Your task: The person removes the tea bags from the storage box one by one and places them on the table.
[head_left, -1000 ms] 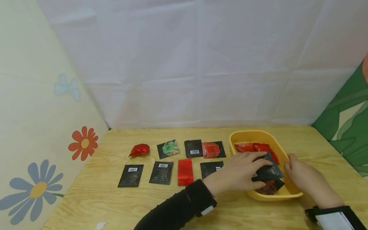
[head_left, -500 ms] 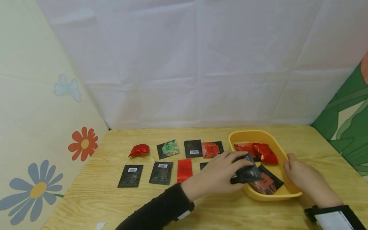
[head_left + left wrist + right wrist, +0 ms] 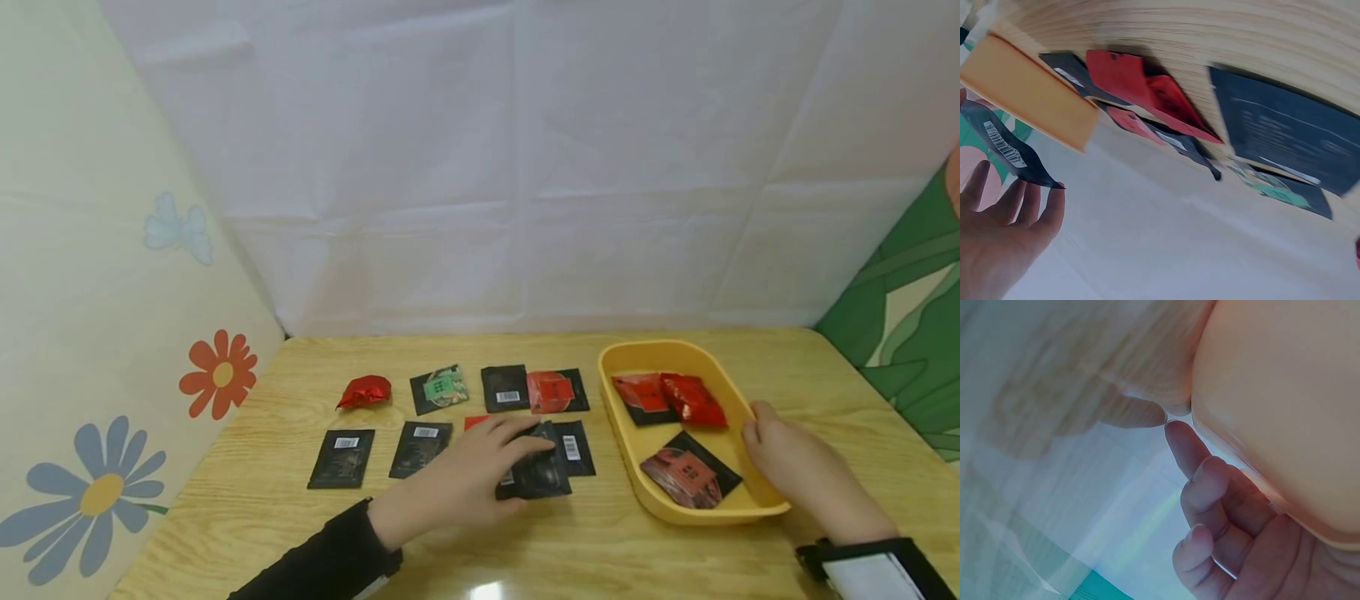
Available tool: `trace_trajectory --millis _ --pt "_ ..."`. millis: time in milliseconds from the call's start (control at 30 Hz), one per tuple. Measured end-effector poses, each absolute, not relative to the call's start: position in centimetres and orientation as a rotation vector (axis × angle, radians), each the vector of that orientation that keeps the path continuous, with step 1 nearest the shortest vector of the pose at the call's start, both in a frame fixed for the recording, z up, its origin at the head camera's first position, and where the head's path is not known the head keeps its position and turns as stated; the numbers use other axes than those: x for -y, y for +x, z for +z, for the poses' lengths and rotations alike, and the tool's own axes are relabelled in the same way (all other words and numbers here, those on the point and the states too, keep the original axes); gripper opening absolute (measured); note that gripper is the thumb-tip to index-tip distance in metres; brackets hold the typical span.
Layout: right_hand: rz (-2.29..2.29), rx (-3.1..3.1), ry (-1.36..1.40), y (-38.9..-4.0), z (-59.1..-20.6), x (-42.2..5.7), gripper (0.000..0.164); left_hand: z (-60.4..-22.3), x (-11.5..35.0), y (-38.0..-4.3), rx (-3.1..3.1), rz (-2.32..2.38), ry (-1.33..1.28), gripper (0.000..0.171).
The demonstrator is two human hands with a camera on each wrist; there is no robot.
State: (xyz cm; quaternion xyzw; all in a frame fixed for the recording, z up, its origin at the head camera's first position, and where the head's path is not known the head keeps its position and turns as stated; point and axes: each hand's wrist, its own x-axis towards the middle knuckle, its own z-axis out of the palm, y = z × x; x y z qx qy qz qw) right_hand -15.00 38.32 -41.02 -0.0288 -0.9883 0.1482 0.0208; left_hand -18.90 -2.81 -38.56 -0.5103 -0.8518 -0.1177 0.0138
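My left hand pinches a small black sachet by its edges above the table's front row. In the left wrist view, a white barcode shows on this sachet. The held sachet overlaps another black sachet and hides most of a red packet behind the hand. My right hand grips the right rim of a yellow plastic bin, thumb on top. Inside the bin lie a glossy red packet and two black sachets with red printed fronts, one near the front.
More sachets lie in two rows on the wooden table: a crumpled red packet, a green-labelled sachet, a red-labelled one and several black ones. A white cloth wall stands behind the table.
My left hand has lifted the black sachet out of the yellow bin and carried it left over the table. The right hand has stayed on the bin's rim.
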Motion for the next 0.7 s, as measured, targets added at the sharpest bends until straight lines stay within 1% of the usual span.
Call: trace_trajectory --millis 267,467,700 --pt "0.451 3.085 -0.105 -15.1 -41.1 -38.3 0.039 -39.1 8.4 -18.1 2.768 -0.347 -1.472 0.077" --pt "0.447 3.074 -0.091 -15.1 -41.1 -38.5 0.038 -40.0 12.5 -17.8 2.845 -0.339 -1.41 0.079" --pt "0.455 3.082 -0.092 -15.2 -41.1 -38.6 0.04 -40.3 16.6 -17.4 2.97 -0.307 -1.236 0.087"
